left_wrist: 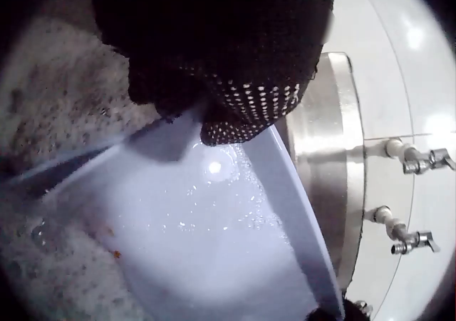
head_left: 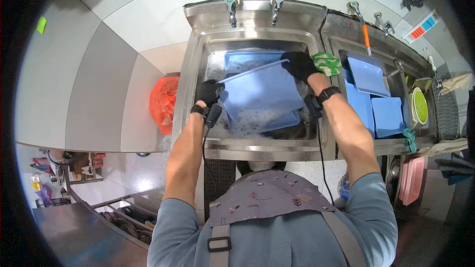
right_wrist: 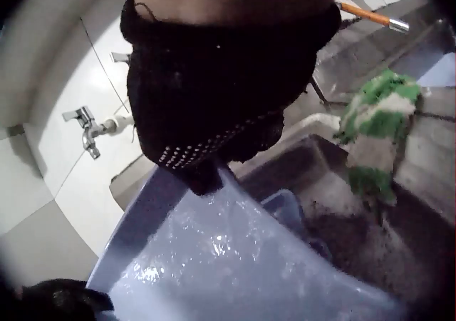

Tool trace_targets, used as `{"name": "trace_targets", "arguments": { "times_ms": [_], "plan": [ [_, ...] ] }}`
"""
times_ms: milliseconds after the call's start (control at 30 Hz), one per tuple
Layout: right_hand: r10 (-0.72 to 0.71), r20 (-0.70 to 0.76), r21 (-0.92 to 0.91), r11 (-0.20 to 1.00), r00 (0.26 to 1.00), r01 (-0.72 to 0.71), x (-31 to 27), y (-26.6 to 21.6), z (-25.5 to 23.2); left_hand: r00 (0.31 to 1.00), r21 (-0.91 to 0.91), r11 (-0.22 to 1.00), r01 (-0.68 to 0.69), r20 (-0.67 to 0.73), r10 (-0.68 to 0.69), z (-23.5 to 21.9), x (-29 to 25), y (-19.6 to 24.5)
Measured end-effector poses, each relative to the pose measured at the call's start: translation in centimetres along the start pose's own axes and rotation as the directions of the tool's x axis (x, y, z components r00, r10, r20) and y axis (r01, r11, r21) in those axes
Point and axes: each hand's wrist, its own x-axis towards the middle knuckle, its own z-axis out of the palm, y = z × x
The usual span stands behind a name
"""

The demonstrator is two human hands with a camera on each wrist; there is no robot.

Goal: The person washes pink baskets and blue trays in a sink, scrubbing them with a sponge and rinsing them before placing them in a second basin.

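A shallow blue tray [head_left: 262, 89] is held tilted over the soapy sink [head_left: 195, 74], its surface wet and shiny. My left hand [head_left: 209, 92], in a black dotted glove, grips its left corner; in the left wrist view the thumb presses on the inside of the tray [left_wrist: 206, 242]. The far right corner is pinched by my right hand [head_left: 298, 65], also gloved in black, with the tray [right_wrist: 228, 257] hanging below the fingers in the right wrist view. Small orange-brown specks [left_wrist: 117, 254] show on the tray. More blue trays [head_left: 247, 59] lie in the foamy water beneath, partly hidden.
A green and white cloth [head_left: 326, 64] drapes over the divider beside my right hand. Several blue trays [head_left: 388, 113] lie in the right-hand basin, near a green basket [head_left: 419, 105]. Two taps [head_left: 232, 10] stand behind the sink. A red plastic bag [head_left: 164, 104] sits at the left.
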Motion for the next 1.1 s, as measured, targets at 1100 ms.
{"name": "trace_targets", "arguments": {
  "times_ms": [1100],
  "plan": [
    [-0.102,-0.225,-0.303,0.952,0.969,0.030,-5.9,1.0,-5.7,0.562,-0.155,0.721,0.675,0.741,-0.368,4.6,0.2,0.9]
  ]
}}
